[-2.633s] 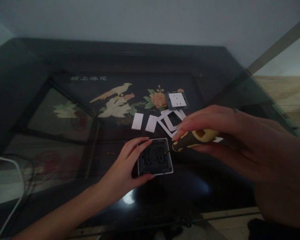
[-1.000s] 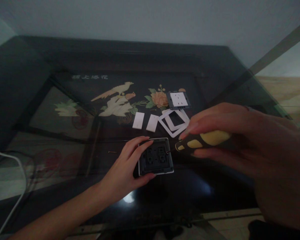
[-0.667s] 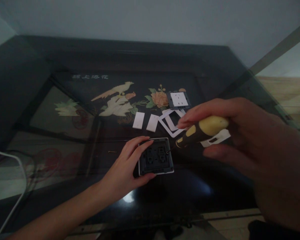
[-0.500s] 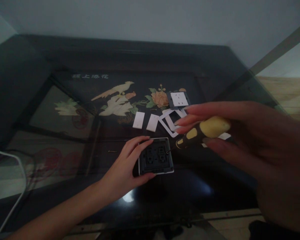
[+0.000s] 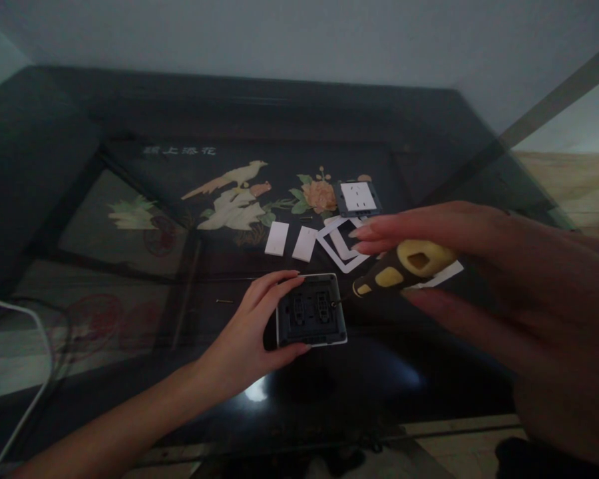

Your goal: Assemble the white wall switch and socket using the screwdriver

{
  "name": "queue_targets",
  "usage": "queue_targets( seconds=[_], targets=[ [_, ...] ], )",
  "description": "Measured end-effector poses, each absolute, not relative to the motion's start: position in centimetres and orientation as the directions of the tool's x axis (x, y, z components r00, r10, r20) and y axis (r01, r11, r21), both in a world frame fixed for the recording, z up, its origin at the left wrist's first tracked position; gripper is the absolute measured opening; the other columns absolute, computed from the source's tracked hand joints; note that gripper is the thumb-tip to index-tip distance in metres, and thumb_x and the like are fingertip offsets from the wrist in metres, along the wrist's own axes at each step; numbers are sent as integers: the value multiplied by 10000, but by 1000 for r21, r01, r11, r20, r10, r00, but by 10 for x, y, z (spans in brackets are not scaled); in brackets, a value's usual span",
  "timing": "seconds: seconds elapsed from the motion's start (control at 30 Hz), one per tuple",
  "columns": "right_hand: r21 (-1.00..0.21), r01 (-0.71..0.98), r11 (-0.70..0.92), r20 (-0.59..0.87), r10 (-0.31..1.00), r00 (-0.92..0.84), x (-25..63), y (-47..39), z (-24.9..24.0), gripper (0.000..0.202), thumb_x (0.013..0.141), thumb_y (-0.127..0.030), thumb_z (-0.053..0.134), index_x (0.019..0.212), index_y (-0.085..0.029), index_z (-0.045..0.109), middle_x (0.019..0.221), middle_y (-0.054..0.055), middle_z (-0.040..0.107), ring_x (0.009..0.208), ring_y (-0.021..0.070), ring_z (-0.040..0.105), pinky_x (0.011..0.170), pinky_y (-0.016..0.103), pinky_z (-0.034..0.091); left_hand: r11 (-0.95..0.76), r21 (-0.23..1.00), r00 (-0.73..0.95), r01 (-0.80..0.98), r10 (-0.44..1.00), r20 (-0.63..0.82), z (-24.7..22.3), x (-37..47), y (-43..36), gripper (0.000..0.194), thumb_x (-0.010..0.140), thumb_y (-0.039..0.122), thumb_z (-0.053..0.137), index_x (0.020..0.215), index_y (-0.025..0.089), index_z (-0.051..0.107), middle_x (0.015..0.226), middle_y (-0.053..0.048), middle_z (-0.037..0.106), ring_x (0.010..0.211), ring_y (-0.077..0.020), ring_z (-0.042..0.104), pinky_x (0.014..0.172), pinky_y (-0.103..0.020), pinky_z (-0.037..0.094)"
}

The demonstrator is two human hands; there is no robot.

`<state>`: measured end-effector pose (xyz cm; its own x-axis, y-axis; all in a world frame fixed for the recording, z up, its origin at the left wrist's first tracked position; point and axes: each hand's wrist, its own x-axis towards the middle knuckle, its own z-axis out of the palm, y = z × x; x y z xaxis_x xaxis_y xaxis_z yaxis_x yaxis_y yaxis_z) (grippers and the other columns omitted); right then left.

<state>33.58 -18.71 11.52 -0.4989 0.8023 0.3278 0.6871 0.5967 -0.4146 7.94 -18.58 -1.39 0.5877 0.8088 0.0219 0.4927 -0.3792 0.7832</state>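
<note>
My left hand (image 5: 259, 319) grips a wall switch base (image 5: 310, 313) by its far and near edges, against the dark glass tabletop. The base is square and dark inside, with a pale rim and two raised parts in the middle. My right hand (image 5: 489, 293) is closed around a yellow and black screwdriver (image 5: 397, 269), thumb below and fingers above. The screwdriver tilts to the left, and its thin tip meets the right side of the base at a small screw spot. Whether the tip sits in a screw head is too small to tell.
Beyond the base lie two white switch rockers (image 5: 276, 238), a white square frame (image 5: 337, 259) and a white socket module (image 5: 358, 198). Small screws (image 5: 224, 301) rest on the glass tabletop (image 5: 219, 113). A white cable (image 5: 40, 332) runs along the left.
The screwdriver handle has turned in my right hand, showing a different yellow patch, and my fingers have shifted around it. My left hand and the switch base stay in place.
</note>
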Motion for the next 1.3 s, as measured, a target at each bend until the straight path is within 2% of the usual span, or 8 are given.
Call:
queue_targets(
  seconds=[0.1,0.33,0.5,0.6,0.87,0.97,1.07,1.3],
  targets=[
    [-415,670,616,331,788,-519,336,-190,115,406,945,-229,525,1343,-308,541,1154,-16,718,1000,173,709,885,257,588,-375,786,587,491,810,20,-14,79,-186,713,800,244,733,1399,300,351,1443,-84,397,1367,-280,400,1160,-524,362],
    [-254,697,671,510,705,-492,330,-186,105,184,897,-383,651,1060,-298,663,935,-24,723,684,127,683,561,244,538,-368,793,594,484,805,11,-12,79,-186,705,808,248,729,1403,296,354,1451,-90,383,1369,-286,395,1162,-529,358],
    [-326,707,627,406,768,-495,331,-190,113,322,950,-297,575,1264,-227,570,1218,10,687,1062,157,667,926,229,547,-387,781,596,489,803,25,-14,79,-187,710,815,255,722,1413,300,341,1450,-90,383,1368,-285,395,1160,-524,360],
    [-362,642,676,375,736,-564,332,-190,116,417,965,-167,500,1379,-205,462,1285,-13,659,1120,119,647,999,184,503,-390,776,594,496,804,24,-15,78,-187,714,812,254,722,1414,303,340,1451,-89,383,1365,-287,395,1154,-530,365],
    [-63,768,637,620,629,-470,328,-181,100,225,871,-436,674,953,-227,662,758,-27,659,559,93,603,492,196,488,-399,772,593,495,804,35,-15,79,-187,721,804,248,726,1414,305,345,1450,-84,387,1366,-280,399,1158,-516,366],
    [-71,729,681,570,627,-531,331,-183,102,348,893,-476,629,1089,-189,654,940,23,701,748,134,677,651,218,563,-408,768,599,493,800,39,-15,79,-187,723,806,255,729,1414,307,341,1454,-84,386,1368,-278,397,1157,-512,371],
    [-211,731,649,437,732,-523,332,-188,108,350,953,-301,571,1295,-226,550,1214,14,667,1033,151,669,911,234,559,-414,767,601,491,798,46,-15,79,-187,715,811,250,722,1414,306,342,1456,-87,385,1367,-279,399,1154,-513,374],
    [-327,644,692,440,715,-544,334,-191,112,347,910,-107,590,1230,-242,583,1155,-42,689,1019,80,677,963,133,525,-424,757,600,497,798,52,-16,78,-187,715,808,251,723,1412,304,342,1449,-88,388,1377,-288,388,1156,-518,371]
  ],
)
